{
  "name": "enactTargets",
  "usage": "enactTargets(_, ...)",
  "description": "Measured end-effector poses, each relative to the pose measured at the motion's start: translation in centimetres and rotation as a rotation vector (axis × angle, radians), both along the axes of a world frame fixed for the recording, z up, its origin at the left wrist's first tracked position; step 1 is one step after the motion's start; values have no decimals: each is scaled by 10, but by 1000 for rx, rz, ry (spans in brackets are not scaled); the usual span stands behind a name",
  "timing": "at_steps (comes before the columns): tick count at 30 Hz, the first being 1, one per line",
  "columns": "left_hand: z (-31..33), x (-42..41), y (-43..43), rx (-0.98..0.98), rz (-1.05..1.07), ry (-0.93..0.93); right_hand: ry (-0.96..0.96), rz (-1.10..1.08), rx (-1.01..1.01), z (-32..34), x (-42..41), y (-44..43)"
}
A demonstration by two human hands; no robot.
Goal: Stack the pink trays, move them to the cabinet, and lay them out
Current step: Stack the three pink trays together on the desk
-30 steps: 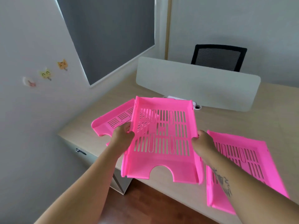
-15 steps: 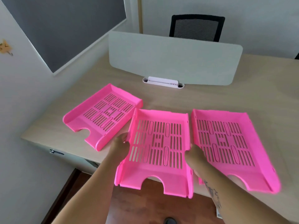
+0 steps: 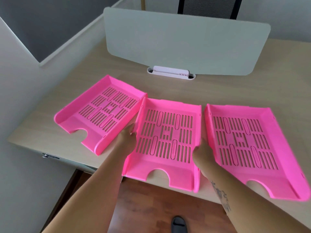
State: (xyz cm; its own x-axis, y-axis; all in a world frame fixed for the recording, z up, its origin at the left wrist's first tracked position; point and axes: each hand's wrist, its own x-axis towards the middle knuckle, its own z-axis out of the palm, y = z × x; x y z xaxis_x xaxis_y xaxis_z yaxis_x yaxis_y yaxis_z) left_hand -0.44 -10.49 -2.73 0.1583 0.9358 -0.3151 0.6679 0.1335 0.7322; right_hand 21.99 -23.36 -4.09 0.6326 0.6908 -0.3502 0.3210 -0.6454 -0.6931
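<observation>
Wide tan desk (image 3: 218, 88) fills the view, a pale divider panel (image 3: 185, 46) standing upright along its far side. Three pink trays lie across the near part in a row. Left tray (image 3: 102, 113) sits angled, its far corner touching the middle one. Right tray (image 3: 249, 145) lies just beside the middle one, a narrow gap between them. Middle tray (image 3: 166, 140) rests flat, its notched front overhanging the desk's near edge, and it sits squarely between both hands. Left hand (image 3: 127, 137) clasps its left wall, fingers curled over the rim. Right hand (image 3: 202, 153) grips its right wall, down in the gap. Small white cable holder (image 3: 171, 72) sits at the divider's foot.
</observation>
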Motion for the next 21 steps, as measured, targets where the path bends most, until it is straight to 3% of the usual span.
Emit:
enactTargets(5,30,36,-21,453,-42,137,-342,196,106,40,36,-3)
enactTargets(7,42,73,-33,498,-163,108,-440,162,142,55,72,-12)
enactTargets(10,53,135,-59,405,-336,-4,-541,22,36,58,134,-42)
enactTargets(14,42,191,-95,217,-368,-27,-665,-45,-235,49,188,-83)
enactTargets(17,26,216,-119,72,-339,26,-549,-96,-333,34,204,-102)
enactTargets(21,10,230,-138,-166,-154,43,-501,-198,-316,17,211,-124)
